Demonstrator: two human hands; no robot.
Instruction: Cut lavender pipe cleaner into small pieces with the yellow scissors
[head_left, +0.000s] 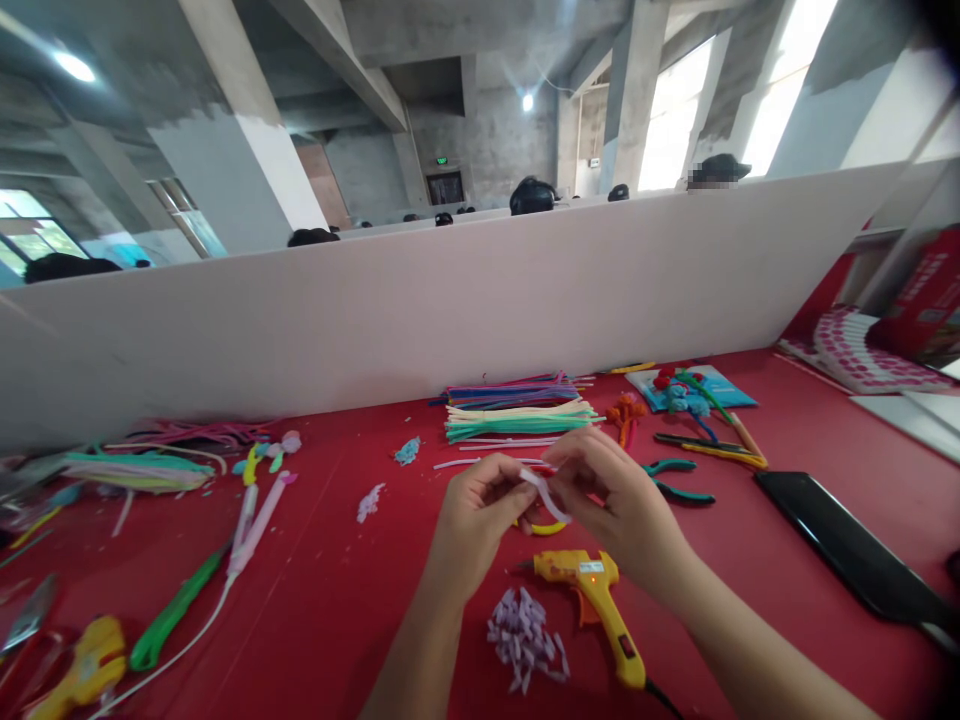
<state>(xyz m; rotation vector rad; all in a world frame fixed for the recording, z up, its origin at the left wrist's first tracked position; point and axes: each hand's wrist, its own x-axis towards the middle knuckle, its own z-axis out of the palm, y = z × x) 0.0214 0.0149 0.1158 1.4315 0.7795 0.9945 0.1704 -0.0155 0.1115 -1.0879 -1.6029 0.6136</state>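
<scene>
Both my hands meet over the red table [337, 600], pinching a short pale lilac pipe cleaner piece [546, 495] between them. My left hand [476, 520] grips its left end with closed fingers. My right hand [611, 500] holds the other end, fingers curled. Just below the hands lies a yellow glue gun [592, 595], and beside it a small heap of lilac pipe cleaner bits [525, 640]. A yellow curved piece [546, 528] lies under the hands.
A stack of coloured pipe cleaners [517, 410] lies behind the hands. Teal-handled pliers [679, 480], a blue card with craft flowers [690, 390] and a black tray [847, 550] sit right. More pipe cleaners [142, 465], a green tool [176, 610] and another yellow glue gun [79, 675] lie left. A white partition [450, 300] runs behind.
</scene>
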